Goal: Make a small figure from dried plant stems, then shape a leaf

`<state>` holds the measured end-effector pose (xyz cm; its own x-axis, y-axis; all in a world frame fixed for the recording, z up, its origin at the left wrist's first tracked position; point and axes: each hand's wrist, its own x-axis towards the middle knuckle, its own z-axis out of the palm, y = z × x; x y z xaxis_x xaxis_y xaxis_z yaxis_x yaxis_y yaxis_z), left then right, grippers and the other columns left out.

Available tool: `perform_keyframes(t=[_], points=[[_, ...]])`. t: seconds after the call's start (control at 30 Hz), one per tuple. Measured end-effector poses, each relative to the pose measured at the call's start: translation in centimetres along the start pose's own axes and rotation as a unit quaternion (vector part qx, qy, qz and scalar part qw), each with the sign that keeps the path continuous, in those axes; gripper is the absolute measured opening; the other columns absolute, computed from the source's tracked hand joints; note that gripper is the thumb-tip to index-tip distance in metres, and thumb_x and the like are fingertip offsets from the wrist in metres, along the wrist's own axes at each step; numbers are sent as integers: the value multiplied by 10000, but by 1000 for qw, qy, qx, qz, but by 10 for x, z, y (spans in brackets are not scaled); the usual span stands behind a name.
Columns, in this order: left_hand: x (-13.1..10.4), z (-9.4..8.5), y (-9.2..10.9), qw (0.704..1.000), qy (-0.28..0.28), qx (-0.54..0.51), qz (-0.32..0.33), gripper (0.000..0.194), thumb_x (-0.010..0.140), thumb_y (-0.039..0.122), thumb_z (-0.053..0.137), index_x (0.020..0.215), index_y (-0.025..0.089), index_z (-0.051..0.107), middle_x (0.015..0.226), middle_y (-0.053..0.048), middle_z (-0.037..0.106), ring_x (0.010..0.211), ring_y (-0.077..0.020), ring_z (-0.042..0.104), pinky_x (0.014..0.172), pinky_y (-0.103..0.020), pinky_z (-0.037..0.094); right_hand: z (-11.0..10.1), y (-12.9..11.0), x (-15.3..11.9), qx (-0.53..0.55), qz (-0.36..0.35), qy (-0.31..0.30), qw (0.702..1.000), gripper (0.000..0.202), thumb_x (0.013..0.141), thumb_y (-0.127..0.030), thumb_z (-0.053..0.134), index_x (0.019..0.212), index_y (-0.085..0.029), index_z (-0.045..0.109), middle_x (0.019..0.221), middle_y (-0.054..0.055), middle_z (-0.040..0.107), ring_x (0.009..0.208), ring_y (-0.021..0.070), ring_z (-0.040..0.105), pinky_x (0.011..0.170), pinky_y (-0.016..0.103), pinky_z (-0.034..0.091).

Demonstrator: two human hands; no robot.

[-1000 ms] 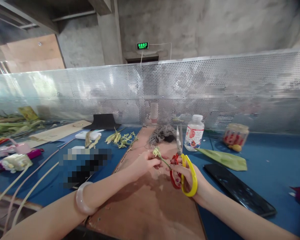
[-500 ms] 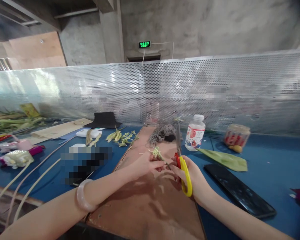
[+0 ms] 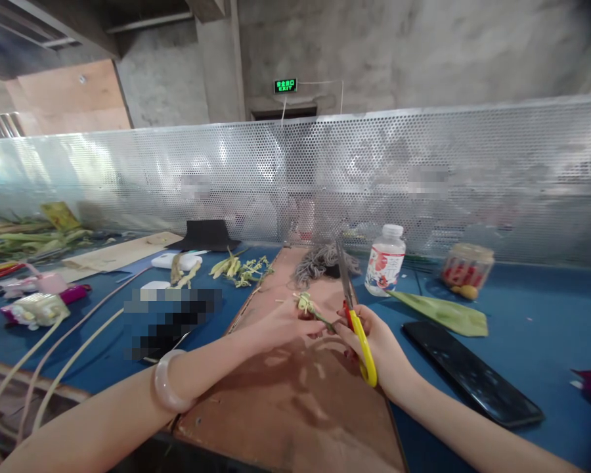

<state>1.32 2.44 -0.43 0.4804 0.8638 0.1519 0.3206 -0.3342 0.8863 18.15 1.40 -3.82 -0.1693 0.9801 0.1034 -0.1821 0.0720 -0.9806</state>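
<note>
Between my two hands is a small pale-green flower [image 3: 305, 303] on a thin dark-green stem [image 3: 322, 319]. My left hand [image 3: 291, 322] is closed around the stem below the flower head. Scissors [image 3: 358, 338] with yellow and red handles rest in my right hand [image 3: 374, 341], blades pointing up and away. The fingertips of that hand also pinch the stem's lower end. A tangle of grey yarn [image 3: 320, 263] lies just beyond the hands on the brown board [image 3: 295, 407].
Right of the board are a clear bottle [image 3: 385, 259], a jar [image 3: 467, 269], a long green husk [image 3: 446, 314] and a black phone [image 3: 473, 374]. Leafy scraps [image 3: 241, 269], a white case [image 3: 177, 261] and cables [image 3: 79, 348] lie left. A perforated metal screen [image 3: 177, 177] stands behind.
The scissors have tilted, their blade tips swinging left. Both hands stay nearly in place, still holding the flower stem between them.
</note>
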Motion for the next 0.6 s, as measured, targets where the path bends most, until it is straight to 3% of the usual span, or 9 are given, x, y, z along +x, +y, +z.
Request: perform_keyframes(t=[0.33,0.5,0.6], points=[[-3,-2,1,998,-7,69,2,158,724,154,519,755,170,672,737,-3,625,704,-137,526,629,-237,406,-2,8,2,-53,-12,-9,998,321,657,-367,713,830,-220,485,526,-95,502,359,75,426,343,195,327],[-5,-2,2,999,-30,32,8,117,699,180,513,701,166,629,668,8,567,638,-122,477,575,-237,358,-6,11,5,-59,-36,-18,997,339,637,-340,731,852,-222,496,564,-75,543,415,103,475,373,212,363],[-7,-2,4,999,-31,8,-25,81,695,191,516,677,165,591,611,22,519,589,-110,443,539,-234,333,-8,12,8,-59,-35,-6,998,359,646,-393,727,855,-227,487,618,-57,578,433,109,494,372,217,379]])
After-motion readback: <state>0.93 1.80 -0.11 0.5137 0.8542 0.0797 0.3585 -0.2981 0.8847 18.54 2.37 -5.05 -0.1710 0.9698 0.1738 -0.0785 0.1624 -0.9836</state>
